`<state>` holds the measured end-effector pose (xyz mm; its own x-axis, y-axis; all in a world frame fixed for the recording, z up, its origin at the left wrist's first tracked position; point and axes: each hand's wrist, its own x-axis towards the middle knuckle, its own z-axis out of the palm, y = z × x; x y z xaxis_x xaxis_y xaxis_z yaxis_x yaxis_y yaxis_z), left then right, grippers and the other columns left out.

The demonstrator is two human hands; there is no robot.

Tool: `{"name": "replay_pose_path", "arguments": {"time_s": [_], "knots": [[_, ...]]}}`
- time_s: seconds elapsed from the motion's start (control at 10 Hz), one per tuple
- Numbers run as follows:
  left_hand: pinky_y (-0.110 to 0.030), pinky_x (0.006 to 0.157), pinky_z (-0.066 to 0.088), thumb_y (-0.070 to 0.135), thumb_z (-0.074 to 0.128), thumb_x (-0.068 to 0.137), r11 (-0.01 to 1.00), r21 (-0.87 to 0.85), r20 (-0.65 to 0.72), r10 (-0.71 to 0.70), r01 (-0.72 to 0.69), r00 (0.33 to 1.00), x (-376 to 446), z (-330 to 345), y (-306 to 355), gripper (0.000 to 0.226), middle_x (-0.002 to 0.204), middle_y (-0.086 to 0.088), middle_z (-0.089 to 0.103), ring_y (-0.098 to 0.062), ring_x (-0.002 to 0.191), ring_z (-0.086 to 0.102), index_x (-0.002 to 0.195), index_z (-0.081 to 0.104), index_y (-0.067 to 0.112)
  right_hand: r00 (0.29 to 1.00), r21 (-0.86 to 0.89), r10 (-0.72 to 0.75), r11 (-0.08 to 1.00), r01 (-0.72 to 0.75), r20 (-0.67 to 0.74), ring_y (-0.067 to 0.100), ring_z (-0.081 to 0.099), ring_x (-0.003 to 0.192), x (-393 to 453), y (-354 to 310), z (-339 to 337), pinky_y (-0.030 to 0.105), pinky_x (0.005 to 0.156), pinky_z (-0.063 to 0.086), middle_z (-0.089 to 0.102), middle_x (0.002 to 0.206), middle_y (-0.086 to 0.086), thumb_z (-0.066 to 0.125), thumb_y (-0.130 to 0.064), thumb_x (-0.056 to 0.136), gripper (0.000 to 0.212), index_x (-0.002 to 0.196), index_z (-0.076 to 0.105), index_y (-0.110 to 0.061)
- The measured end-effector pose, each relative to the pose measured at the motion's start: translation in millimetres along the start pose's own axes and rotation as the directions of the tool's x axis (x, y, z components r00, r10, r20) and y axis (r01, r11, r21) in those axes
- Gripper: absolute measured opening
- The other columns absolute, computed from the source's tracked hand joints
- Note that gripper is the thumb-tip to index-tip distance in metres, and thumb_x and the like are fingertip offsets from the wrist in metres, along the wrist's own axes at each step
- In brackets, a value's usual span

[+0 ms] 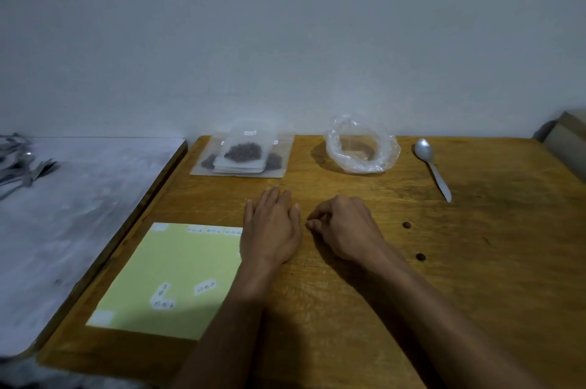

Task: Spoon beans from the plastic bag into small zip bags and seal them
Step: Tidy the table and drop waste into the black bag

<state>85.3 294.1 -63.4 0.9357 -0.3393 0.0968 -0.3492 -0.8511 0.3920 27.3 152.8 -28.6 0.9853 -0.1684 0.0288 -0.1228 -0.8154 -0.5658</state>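
A clear plastic bag (363, 147) with its mouth rolled open holds a few brown beans at the back of the wooden table (475, 277). To its left lies a stack of small zip bags (242, 154) with dark beans inside. A metal spoon (432, 166) rests to the right of the plastic bag. My left hand (272, 227) lies flat on the table with fingers spread. Beside it my right hand (345, 227) rests with fingers curled in; I see nothing in it. Two loose beans (406, 225) (420, 256) lie to the right of my right hand.
A yellow sheet (171, 277) with small white handwritten labels lies at the front left, partly under my left hand. A grey-white surface (79, 198) adjoins the table on the left, with grey straps at its far end. A cardboard box (567, 141) stands at the right.
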Motion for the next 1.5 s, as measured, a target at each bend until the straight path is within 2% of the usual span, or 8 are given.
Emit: {"name": "replay_pose_path", "arguments": {"time_s": [0.2, 0.4, 0.7, 0.9, 1.1, 1.3, 1.4, 1.5], "knots": [[-0.048, 0.127, 0.007, 0.041, 0.028, 0.108, 1.000, -0.012, 0.004, 0.005, -0.005, 1.000, 1, 1, 0, 0.052, 0.166, -0.001, 0.028, -0.016, 0.156, 0.013, 0.155, 0.037, 0.020, 0.909, 0.823, 0.404, 0.479, -0.306, 0.103, 0.011, 0.053, 0.065, 4, 9, -30, 0.026, 0.058, 0.040, 0.064, 0.076, -0.001, 0.049, -0.018, 0.098, 0.022, 0.086, 0.066, -0.012], [-0.048, 0.127, 0.007, 0.041, 0.029, 0.108, 1.000, -0.012, -0.004, 0.010, -0.011, 1.000, 1, 1, -2, 0.052, 0.166, -0.001, 0.029, -0.016, 0.156, 0.013, 0.155, 0.037, 0.020, 0.964, 0.242, 0.243, 0.947, -0.212, -0.105, 0.007, 0.062, 0.077, 11, 25, -30, 0.033, 0.074, 0.054, 0.067, 0.080, -0.008, 0.068, -0.035, 0.093, 0.019, 0.086, 0.075, -0.019], [-0.047, 0.127, 0.007, 0.042, 0.029, 0.108, 1.000, -0.011, -0.007, 0.009, -0.009, 1.000, 0, 1, -2, 0.052, 0.166, -0.001, 0.029, -0.016, 0.156, 0.013, 0.155, 0.037, 0.020, 0.974, 0.028, 0.177, 0.984, -0.175, -0.140, 0.011, 0.066, 0.080, 11, 24, -21, 0.037, 0.073, 0.059, 0.073, 0.088, -0.004, 0.069, -0.030, 0.094, 0.013, 0.090, 0.075, -0.020], [-0.049, 0.127, 0.009, 0.041, 0.030, 0.108, 1.000, -0.011, -0.012, 0.013, -0.014, 1.000, 1, 2, -1, 0.052, 0.165, -0.002, 0.030, -0.017, 0.156, 0.015, 0.154, 0.039, 0.020, 0.897, 0.834, 0.423, 0.442, -0.330, 0.131, 0.014, 0.046, 0.057, 11, 13, -45, 0.028, 0.049, 0.031, 0.060, 0.068, 0.004, 0.047, -0.014, 0.094, 0.020, 0.082, 0.062, -0.009], [-0.048, 0.127, 0.008, 0.042, 0.029, 0.108, 1.000, -0.007, 0.002, 0.004, -0.004, 1.000, 0, -1, 0, 0.052, 0.166, -0.001, 0.029, -0.016, 0.156, 0.013, 0.155, 0.037, 0.021, 0.983, 0.049, 0.164, 0.986, -0.160, -0.078, 0.010, 0.064, 0.086, 17, 16, -20, 0.032, 0.076, 0.054, 0.073, 0.094, -0.005, 0.068, -0.036, 0.093, 0.019, 0.098, 0.078, -0.021], [-0.049, 0.127, 0.008, 0.042, 0.030, 0.107, 1.000, -0.011, 0.004, 0.008, -0.008, 1.000, -1, -1, 0, 0.052, 0.165, -0.001, 0.029, -0.016, 0.156, 0.013, 0.154, 0.037, 0.021, 0.987, 0.012, 0.131, 0.991, -0.130, -0.098, 0.012, 0.067, 0.085, 18, 19, -13, 0.040, 0.077, 0.059, 0.074, 0.088, -0.007, 0.072, -0.036, 0.090, 0.012, 0.090, 0.077, -0.025], [-0.049, 0.127, 0.009, 0.040, 0.031, 0.108, 1.000, -0.017, 0.002, 0.012, -0.012, 1.000, 0, -1, 1, 0.051, 0.165, -0.002, 0.031, -0.017, 0.156, 0.015, 0.153, 0.039, 0.019, 0.958, 0.400, 0.278, 0.887, -0.230, -0.066, 0.015, 0.066, 0.075, 9, 19, -27, 0.032, 0.068, 0.055, 0.069, 0.076, -0.001, 0.070, -0.032, 0.093, 0.020, 0.084, 0.073, -0.014], [-0.051, 0.126, 0.011, 0.036, 0.033, 0.108, 0.999, -0.012, -0.030, 0.032, -0.032, 0.999, -2, -2, 10, 0.048, 0.159, -0.005, 0.040, -0.020, 0.153, 0.024, 0.149, 0.045, 0.015, 0.906, 0.900, 0.392, 0.320, -0.297, 0.159, 0.013, 0.046, 0.054, -10, 29, -52, 0.024, 0.047, 0.033, 0.054, 0.065, 0.003, 0.056, -0.019, 0.096, 0.014, 0.088, 0.061, -0.009]]}}
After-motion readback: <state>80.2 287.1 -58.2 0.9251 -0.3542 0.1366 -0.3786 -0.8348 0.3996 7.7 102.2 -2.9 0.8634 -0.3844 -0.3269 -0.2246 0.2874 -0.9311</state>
